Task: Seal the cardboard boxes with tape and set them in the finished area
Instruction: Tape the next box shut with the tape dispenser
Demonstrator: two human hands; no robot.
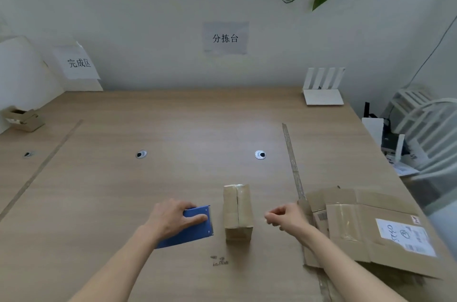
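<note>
Blue tape dispenser (191,226) sits under your left hand (173,217), fingers curled over its top. The small taped cardboard box (238,212) stands on the surface between your hands; your right hand (286,217) hovers just beside it, fingers curled, gripping nothing visible

Bare tabletop (188,128) stretches far and left; flattened cardboard (366,227) crowds the near right, small sealed box (238,212) stands near centre.
</note>
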